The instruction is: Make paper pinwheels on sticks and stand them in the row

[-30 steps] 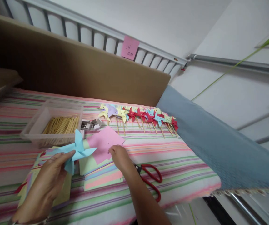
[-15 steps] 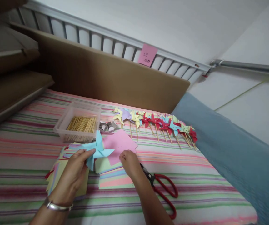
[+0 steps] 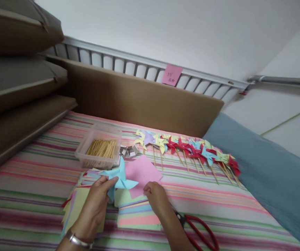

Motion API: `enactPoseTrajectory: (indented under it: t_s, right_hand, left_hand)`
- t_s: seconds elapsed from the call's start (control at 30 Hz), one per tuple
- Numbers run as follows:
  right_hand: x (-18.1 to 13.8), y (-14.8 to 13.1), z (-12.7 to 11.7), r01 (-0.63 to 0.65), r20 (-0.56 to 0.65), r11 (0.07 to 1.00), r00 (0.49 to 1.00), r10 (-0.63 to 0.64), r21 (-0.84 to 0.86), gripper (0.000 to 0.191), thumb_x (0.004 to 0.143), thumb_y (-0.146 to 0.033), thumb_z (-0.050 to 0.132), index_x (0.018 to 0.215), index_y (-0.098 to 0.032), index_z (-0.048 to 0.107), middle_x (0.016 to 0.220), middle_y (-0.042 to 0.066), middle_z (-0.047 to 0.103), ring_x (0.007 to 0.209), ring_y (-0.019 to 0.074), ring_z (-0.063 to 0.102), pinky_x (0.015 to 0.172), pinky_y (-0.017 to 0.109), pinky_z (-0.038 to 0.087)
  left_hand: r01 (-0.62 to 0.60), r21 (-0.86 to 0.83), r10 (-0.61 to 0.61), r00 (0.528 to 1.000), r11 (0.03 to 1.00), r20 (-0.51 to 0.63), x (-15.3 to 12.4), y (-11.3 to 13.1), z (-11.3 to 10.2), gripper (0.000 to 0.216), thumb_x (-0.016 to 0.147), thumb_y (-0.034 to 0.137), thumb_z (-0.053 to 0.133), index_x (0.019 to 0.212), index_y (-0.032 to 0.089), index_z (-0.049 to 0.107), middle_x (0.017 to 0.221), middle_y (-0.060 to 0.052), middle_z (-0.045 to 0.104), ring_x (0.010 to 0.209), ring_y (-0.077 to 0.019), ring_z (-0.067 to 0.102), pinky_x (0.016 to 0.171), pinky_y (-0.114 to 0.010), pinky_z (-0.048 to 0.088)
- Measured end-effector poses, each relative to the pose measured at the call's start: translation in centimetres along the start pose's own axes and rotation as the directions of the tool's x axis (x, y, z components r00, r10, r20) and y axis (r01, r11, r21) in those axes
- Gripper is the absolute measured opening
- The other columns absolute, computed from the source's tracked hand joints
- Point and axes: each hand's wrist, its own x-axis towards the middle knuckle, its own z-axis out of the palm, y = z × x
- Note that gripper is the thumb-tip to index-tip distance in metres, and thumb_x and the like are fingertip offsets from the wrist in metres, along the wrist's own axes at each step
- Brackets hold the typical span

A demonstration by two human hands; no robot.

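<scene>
A light-blue paper pinwheel (image 3: 122, 179) is pinched at its centre by the thumb and fingers of my left hand (image 3: 97, 197). Beneath that hand lies a stack of cut coloured paper (image 3: 82, 202). My right hand (image 3: 155, 195) is closed in a pinch by the edge of a pink paper sheet (image 3: 143, 174); anything between its fingertips is too small to make out. Under the pink sheet, more coloured paper sheets (image 3: 136, 216) are fanned out. Red-handled scissors (image 3: 202, 226) lie partly hidden behind my right forearm.
A clear plastic box (image 3: 97, 132) holds wooden sticks (image 3: 101, 149). Beside it sit two small boxes (image 3: 131, 151). Finished pinwheels on sticks (image 3: 183, 146) line the back right. A cardboard sheet (image 3: 139, 97) stands behind, with stacked cardboard (image 3: 24, 80) on the left.
The view has shifted, so everything sits lower and further right. My left hand still holds the blue pinwheel, and my right hand stays pinched near the pink sheet.
</scene>
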Motion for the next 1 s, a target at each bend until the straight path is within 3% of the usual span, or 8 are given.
enactPoseTrajectory:
  t_s: [0.27, 0.33, 0.47, 0.57, 0.63, 0.73, 0.83, 1.0]
  right_hand:
    - [-0.6, -0.3, -1.8, -0.022, -0.039, 0.993, 0.999, 0.027, 0.116, 0.017, 0.071, -0.007, 0.048, 0.066, -0.018, 0.059, 0.069, 0.002, 0.062, 0.071, 0.0159, 0.058, 0.067, 0.024, 0.043]
    - [-1.3, -1.3, -2.8, -0.012, -0.071, 0.972, 0.997, 0.03, 0.237, 0.013, 0.075, -0.013, 0.047, 0.072, -0.019, 0.058, 0.069, 0.001, 0.061, 0.068, 0.0152, 0.058, 0.064, 0.024, 0.044]
    - [-3.0, -3.9, -3.9, 0.103, -0.14, 0.844, 0.99, -0.034, 0.526, 0.008, 0.076, -0.017, 0.051, 0.074, -0.019, 0.058, 0.067, 0.0, 0.059, 0.065, 0.0144, 0.057, 0.062, 0.024, 0.045]
    - [-3.7, -5.4, -3.3, 0.23, -0.222, 0.833, 0.966, -0.133, 0.503, 0.009, 0.075, -0.015, 0.055, 0.071, -0.02, 0.062, 0.08, 0.003, 0.063, 0.082, 0.0166, 0.058, 0.077, 0.028, 0.045]
    - [-3.9, -5.8, -2.5, 0.252, -0.252, 0.844, 0.957, -0.144, 0.474, 0.011, 0.074, -0.013, 0.057, 0.071, -0.021, 0.064, 0.104, 0.006, 0.062, 0.105, 0.0199, 0.053, 0.093, 0.034, 0.039]
    - [-3.8, -5.8, -1.7, 0.204, -0.241, 0.867, 0.965, -0.101, 0.454, 0.013, 0.073, -0.011, 0.059, 0.07, -0.021, 0.066, 0.138, 0.004, 0.043, 0.13, 0.0224, 0.032, 0.107, 0.04, 0.024]
    - [-3.8, -5.6, -1.3, 0.176, -0.23, 0.88, 0.97, -0.079, 0.441, 0.013, 0.075, -0.012, 0.058, 0.071, -0.021, 0.066, 0.146, 0.002, 0.033, 0.136, 0.0216, 0.022, 0.109, 0.041, 0.019]
    - [-3.6, -5.5, -1.2, 0.154, -0.214, 0.889, 0.975, -0.066, 0.431, 0.012, 0.074, -0.012, 0.06, 0.071, -0.022, 0.066, 0.146, 0.003, 0.033, 0.136, 0.0225, 0.022, 0.109, 0.044, 0.019]
  left_hand:
    - [0.006, 0.094, -0.005, 1.0, 0.996, -0.008, 0.2, -0.5, 0.0, 0.023, 0.051, 0.024, 0.079, 0.058, 0.017, 0.059, 0.057, 0.004, 0.059, 0.057, -0.0116, 0.052, 0.056, -0.023, 0.038]
    - [0.015, 0.135, -0.015, 1.0, 0.991, 0.0, 0.1, -0.7, 0.3, 0.023, 0.052, 0.027, 0.078, 0.059, 0.017, 0.059, 0.058, 0.003, 0.06, 0.057, -0.0123, 0.052, 0.055, -0.023, 0.037]
    - [-0.013, 0.222, 0.024, 0.999, 0.975, -0.048, -0.3, -1.2, 1.1, 0.024, 0.053, 0.029, 0.078, 0.056, 0.018, 0.057, 0.056, 0.005, 0.058, 0.055, -0.012, 0.05, 0.053, -0.023, 0.033]
    - [-0.039, 0.245, 0.051, 0.998, 0.969, -0.042, -0.5, -1.9, 1.6, 0.023, 0.054, 0.03, 0.077, 0.057, 0.018, 0.058, 0.054, 0.005, 0.057, 0.056, -0.0119, 0.048, 0.054, -0.023, 0.032]
    - [-0.045, 0.249, 0.053, 0.998, 0.967, -0.023, -0.6, -2.5, 1.9, 0.023, 0.055, 0.031, 0.076, 0.058, 0.018, 0.057, 0.055, 0.005, 0.057, 0.057, -0.012, 0.048, 0.056, -0.023, 0.033]
    - [-0.067, 0.247, 0.075, 0.997, 0.967, -0.021, -0.7, -3.2, 2.3, 0.027, 0.055, 0.031, 0.077, 0.056, 0.018, 0.053, 0.054, 0.007, 0.052, 0.057, -0.0112, 0.044, 0.057, -0.023, 0.032]
    - [-0.051, 0.266, 0.06, 0.998, 0.963, -0.027, -0.9, -3.5, 2.6, 0.027, 0.056, 0.032, 0.076, 0.058, 0.018, 0.053, 0.055, 0.006, 0.052, 0.057, -0.0112, 0.043, 0.055, -0.023, 0.03]
    - [-0.046, 0.281, 0.049, 0.999, 0.959, -0.006, -1.3, -3.5, 2.8, 0.028, 0.056, 0.033, 0.075, 0.056, 0.018, 0.052, 0.054, 0.005, 0.052, 0.055, -0.0119, 0.044, 0.052, -0.024, 0.029]
